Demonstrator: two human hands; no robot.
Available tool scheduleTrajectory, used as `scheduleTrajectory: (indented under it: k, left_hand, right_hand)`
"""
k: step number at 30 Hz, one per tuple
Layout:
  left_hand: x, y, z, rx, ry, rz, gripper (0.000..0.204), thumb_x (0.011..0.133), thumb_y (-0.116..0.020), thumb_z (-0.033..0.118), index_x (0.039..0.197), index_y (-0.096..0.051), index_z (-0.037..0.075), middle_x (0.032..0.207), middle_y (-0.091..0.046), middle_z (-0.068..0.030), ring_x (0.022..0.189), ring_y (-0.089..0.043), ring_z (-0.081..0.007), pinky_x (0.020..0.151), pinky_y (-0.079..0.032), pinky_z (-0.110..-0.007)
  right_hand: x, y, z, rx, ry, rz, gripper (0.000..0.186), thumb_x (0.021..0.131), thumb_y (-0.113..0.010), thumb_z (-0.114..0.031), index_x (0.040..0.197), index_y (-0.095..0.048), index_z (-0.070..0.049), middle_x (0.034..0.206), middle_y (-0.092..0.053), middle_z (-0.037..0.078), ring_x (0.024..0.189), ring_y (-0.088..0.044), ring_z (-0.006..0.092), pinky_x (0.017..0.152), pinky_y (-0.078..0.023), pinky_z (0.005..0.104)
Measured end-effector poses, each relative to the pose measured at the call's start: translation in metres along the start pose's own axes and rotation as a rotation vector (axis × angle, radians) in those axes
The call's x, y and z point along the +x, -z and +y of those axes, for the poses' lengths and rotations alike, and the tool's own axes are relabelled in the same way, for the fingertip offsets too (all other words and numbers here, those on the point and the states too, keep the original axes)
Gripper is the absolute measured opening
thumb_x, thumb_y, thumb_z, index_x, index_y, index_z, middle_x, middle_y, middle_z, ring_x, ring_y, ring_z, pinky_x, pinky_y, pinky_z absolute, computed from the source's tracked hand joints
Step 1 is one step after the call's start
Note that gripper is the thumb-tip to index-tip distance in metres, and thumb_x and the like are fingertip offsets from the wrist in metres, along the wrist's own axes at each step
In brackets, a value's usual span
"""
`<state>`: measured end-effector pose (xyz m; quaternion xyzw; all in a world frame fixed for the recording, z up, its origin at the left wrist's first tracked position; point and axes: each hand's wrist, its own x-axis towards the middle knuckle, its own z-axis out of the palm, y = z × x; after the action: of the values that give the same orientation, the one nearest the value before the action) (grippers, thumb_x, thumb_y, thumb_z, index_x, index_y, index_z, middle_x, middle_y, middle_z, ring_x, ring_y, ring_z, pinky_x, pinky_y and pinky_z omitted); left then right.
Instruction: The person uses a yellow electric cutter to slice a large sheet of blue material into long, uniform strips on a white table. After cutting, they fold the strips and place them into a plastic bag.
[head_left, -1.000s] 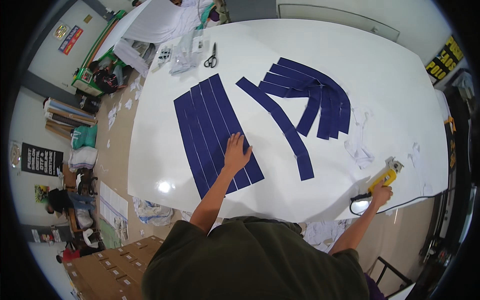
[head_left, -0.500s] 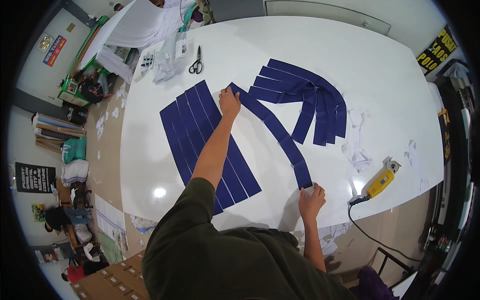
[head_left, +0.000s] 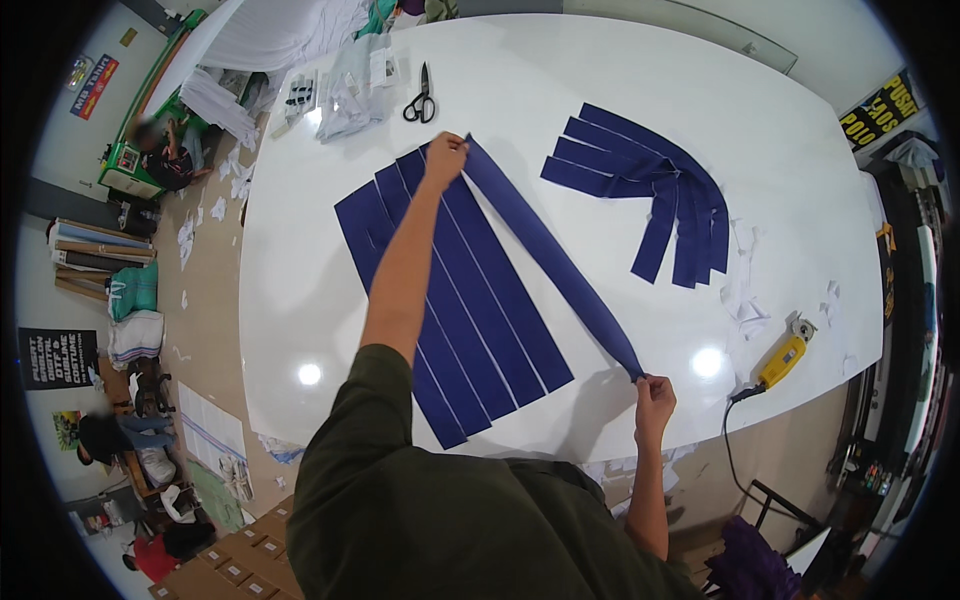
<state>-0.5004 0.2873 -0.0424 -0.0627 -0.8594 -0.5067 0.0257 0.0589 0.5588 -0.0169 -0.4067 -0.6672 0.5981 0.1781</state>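
A long navy blue fabric strip (head_left: 550, 250) stretches diagonally between my two hands, pulled nearly straight. My left hand (head_left: 446, 158) pinches its far end, over the top of a set of navy strips. At the near right, my right hand (head_left: 655, 397) grips the other end near the table's front edge. Several navy strips (head_left: 480, 300) lie flat, side by side, under and beside my left arm, with thin pale gaps between them. To the right of the held strip rests a second bunch of navy strips (head_left: 690, 190), bent and overlapping in a curve.
On the white table (head_left: 300, 280) lie black scissors (head_left: 421, 100) and clear plastic bags (head_left: 355, 95) at the far left. A yellow electric cutter (head_left: 783, 360) with a cord sits at the right, near white fabric scraps (head_left: 743, 295). Other people are at the far left.
The strip between my hands has gone from slack and curved to taut. My right hand has moved right, and my left hand slightly farther away. The camera view has shifted a little.
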Motion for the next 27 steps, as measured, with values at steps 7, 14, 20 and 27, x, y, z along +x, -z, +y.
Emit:
scheduleTrajectory:
  k: [7,14,20,27]
  left_hand:
    - [0.043,0.084,-0.051,-0.022,0.135,-0.102,0.029,0.078,-0.082,0.010,0.102,-0.070,-0.001,0.107,-0.072,-0.0155,0.098,-0.068,-0.0234,0.086,-0.055,-0.035]
    - [0.058,0.070,-0.077,0.067,0.012,-0.142,0.032,0.077,-0.084,0.013,0.103,-0.070,0.000,0.104,-0.073,-0.0156,0.101,-0.069,-0.0271,0.090,-0.054,-0.038]
    - [0.068,0.068,-0.076,0.228,-0.131,-0.184,0.028,0.078,-0.083,0.013,0.100,-0.071,0.001,0.098,-0.074,-0.0156,0.095,-0.071,-0.0268,0.084,-0.056,-0.037]
    - [0.079,0.059,-0.084,0.169,-0.188,-0.212,0.019,0.085,-0.077,0.015,0.096,-0.071,0.002,0.093,-0.074,-0.0126,0.088,-0.072,-0.0215,0.079,-0.056,-0.035]
  right_hand:
    - [-0.076,-0.063,-0.014,0.296,-0.296,-0.086,0.012,0.092,-0.069,-0.001,0.096,-0.057,-0.002,0.083,-0.063,0.006,0.071,-0.064,0.0143,0.070,-0.054,0.0287]
    - [-0.113,-0.100,-0.001,0.286,-0.390,-0.066,0.012,0.092,-0.068,-0.001,0.097,-0.058,-0.001,0.085,-0.064,0.008,0.069,-0.065,0.0170,0.070,-0.057,0.0322]
    - [-0.121,-0.114,0.000,0.238,-0.374,-0.048,0.012,0.093,-0.068,-0.002,0.097,-0.057,0.001,0.086,-0.062,0.008,0.072,-0.067,0.0171,0.069,-0.059,0.0331]
    - [-0.119,-0.121,-0.008,0.229,-0.348,0.002,0.012,0.093,-0.067,-0.003,0.098,-0.057,0.002,0.082,-0.062,0.007,0.071,-0.066,0.0161,0.068,-0.058,0.0323]
